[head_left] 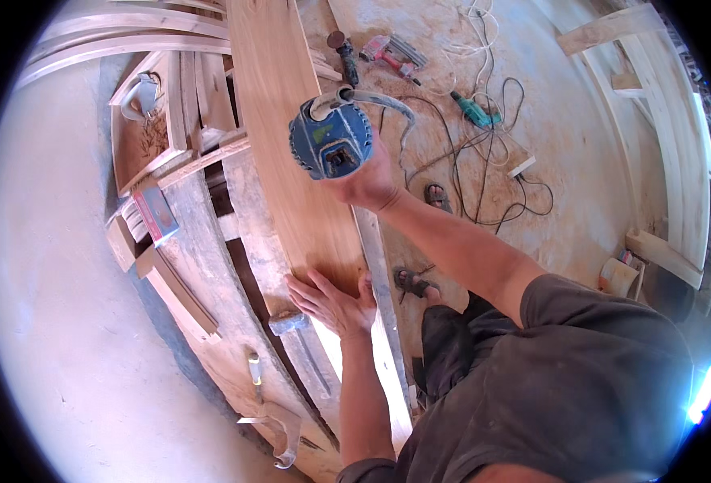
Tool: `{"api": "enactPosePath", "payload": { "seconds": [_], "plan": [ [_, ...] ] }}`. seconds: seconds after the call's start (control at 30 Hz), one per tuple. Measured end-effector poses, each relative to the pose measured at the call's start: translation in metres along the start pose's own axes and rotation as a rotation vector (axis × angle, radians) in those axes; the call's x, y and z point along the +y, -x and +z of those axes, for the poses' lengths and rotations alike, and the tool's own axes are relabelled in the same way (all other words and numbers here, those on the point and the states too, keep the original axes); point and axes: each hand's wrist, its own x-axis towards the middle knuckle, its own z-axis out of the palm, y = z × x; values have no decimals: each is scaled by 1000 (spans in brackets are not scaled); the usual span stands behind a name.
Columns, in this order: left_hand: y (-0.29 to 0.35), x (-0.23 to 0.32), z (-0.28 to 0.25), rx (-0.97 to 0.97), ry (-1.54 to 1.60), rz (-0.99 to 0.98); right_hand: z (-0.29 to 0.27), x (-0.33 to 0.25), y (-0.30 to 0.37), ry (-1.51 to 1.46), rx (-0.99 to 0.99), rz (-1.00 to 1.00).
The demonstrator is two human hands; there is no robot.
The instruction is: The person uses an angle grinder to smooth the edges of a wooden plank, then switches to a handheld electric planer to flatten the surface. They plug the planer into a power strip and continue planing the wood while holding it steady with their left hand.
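Note:
A long, smooth wooden board [271, 105] lies along the bench, running away from me. My right hand [367, 181] is closed around the side of a blue corded router [331, 141], which is over the board's right part. A pale hose or thick cable [383, 98] curves off the tool's top to the right. The router's underside is hidden, so I cannot tell whether it touches the wood. Nearer to me, my left hand [335, 304] rests flat on the board with its fingers spread. Just left of it lies a hammer [288, 323].
On the bench at left are a small box [156, 216], a yellow-handled chisel [255, 369] and a wooden tray [134, 157] with shavings. The dusty floor at right holds a grinder [344, 58], a red nail gun [389, 56], a green drill [476, 110] and tangled cords [456, 173].

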Motion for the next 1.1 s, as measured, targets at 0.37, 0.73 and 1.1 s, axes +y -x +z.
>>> {"api": "enactPosePath", "payload": {
  "seconds": [0.37, 0.73, 1.1],
  "plan": [
    [-10, 6, -9, -84, -5, -19, 8, 4, -112, 246, 93, -162],
    [-67, 16, 9, -19, 188, -385, 1, -16, -59, -220, 18, -26],
    [-154, 45, 33, -9, -92, -549, -17, -1, -94, 192, -152, -260]
  ]
}}
